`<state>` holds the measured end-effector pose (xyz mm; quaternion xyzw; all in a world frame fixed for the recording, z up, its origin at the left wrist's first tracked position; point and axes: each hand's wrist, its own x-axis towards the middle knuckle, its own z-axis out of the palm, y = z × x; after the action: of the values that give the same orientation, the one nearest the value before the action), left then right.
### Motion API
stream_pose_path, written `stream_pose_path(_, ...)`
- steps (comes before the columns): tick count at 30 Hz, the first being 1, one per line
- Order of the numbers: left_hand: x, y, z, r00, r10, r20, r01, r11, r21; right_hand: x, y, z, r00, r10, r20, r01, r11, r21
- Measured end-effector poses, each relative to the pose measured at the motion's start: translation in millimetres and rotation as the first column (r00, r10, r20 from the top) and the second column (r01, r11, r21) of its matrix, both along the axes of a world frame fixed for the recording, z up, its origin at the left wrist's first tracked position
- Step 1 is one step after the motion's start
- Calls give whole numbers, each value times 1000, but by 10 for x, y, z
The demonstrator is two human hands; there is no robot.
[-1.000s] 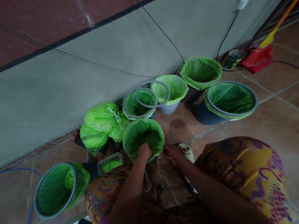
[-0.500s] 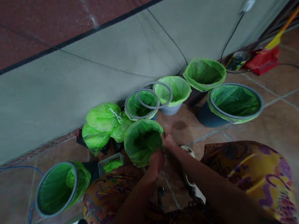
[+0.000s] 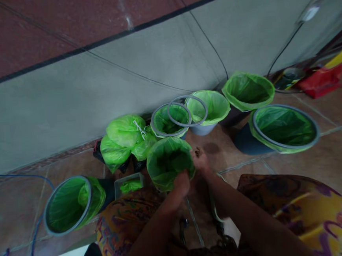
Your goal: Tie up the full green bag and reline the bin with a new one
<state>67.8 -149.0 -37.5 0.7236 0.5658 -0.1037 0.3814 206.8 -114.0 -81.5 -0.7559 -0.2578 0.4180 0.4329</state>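
The green-lined bin (image 3: 156, 174) is on the tiled floor (image 3: 79, 163) in front of you, forward of the space between your knees, its mouth facing up toward you and its liner spread around the inside. Your left hand (image 3: 181, 183) is at the near edge, the fingers dipping inside the mouth; they are hidden there, so you cannot tell whether that grip is spread or pinching the plastic. Your right hand (image 3: 201, 162) is at the right edge, fingers bent; it is too dark and blurred to tell whether its grip pinches the liner.

Just behind is a ringed bin (image 3: 153, 125), and a loose grey ring (image 3: 207, 111) overlaps its rim and that of the pale bin (image 3: 204, 130) beside it. Just left of the bin between your hands, filled green bags (image 3: 121, 138) are bunched together, one with white ties. Nearer you is a small box (image 3: 116, 189) with green plastic (image 3: 131, 186) in it, and farther left another lined bin (image 3: 96, 197). Off to the right are a dark bin (image 3: 250, 106) near the wall (image 3: 68, 104) and a blue bin (image 3: 250, 139); beyond them is a red dustpan (image 3: 323, 80).
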Motion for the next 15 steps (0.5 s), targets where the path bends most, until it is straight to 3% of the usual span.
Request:
stream_pose_path(2, 4, 204, 29, 985, 152, 79, -153, 988, 7, 58, 53, 25, 998, -26, 50, 24, 999, 26)
stream_pose_path(4, 53, 457, 30, 928, 336, 161, -343, 939, 17, 88, 84, 36, 996, -13, 93, 11, 1000, 18)
stream_pose_path(5, 96, 584, 16, 910, 371, 185, -380, 925, 15, 89, 87, 35, 995, -1, 98, 0, 1000, 9)
stream_pose_path(9, 344, 951, -127, 875, 418, 245, -427, 904, -20, 12, 17, 6, 993, 75, 87, -75, 997, 3)
stream_pose_path(15, 525, 1088, -346, 882, 429, 194, -436, 900, -5, -143, -137, -51, 975, 215, 57, -208, 972, -106)
